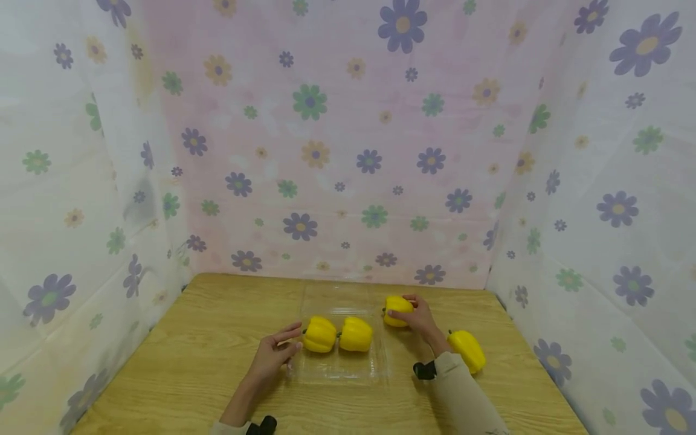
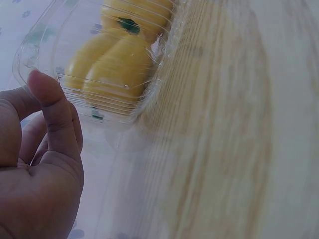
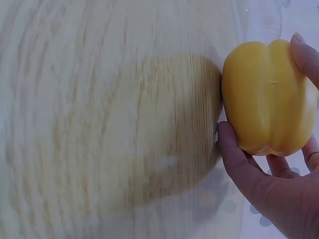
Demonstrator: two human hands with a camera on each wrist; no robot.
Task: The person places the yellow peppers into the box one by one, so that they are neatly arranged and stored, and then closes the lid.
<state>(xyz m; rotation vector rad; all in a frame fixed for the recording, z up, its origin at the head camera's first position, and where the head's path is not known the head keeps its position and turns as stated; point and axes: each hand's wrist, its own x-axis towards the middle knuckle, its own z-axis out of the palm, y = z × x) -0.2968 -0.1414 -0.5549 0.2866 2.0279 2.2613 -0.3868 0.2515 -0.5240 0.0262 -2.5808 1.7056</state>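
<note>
A yellow bell pepper [image 1: 396,307] is in my right hand [image 1: 421,317], thumb and fingers spread around it. In the right wrist view the pepper [image 3: 269,99] is close above the wooden tabletop or touching it; I cannot tell which. A clear plastic container [image 1: 337,371] holds two more yellow bell peppers [image 1: 319,335] [image 1: 356,335] side by side, green stems to the left. My left hand [image 1: 270,356] is at the container's left end, fingers loosely extended. In the left wrist view a fingertip [image 2: 42,84] meets the container's ribbed wall.
Another yellow bell pepper [image 1: 467,351] lies on the wooden table [image 1: 179,362], beside my right forearm. The container's clear lid [image 1: 337,296] stands open at its back. Flower-patterned cloth [image 1: 337,121] encloses the table at the back and both sides.
</note>
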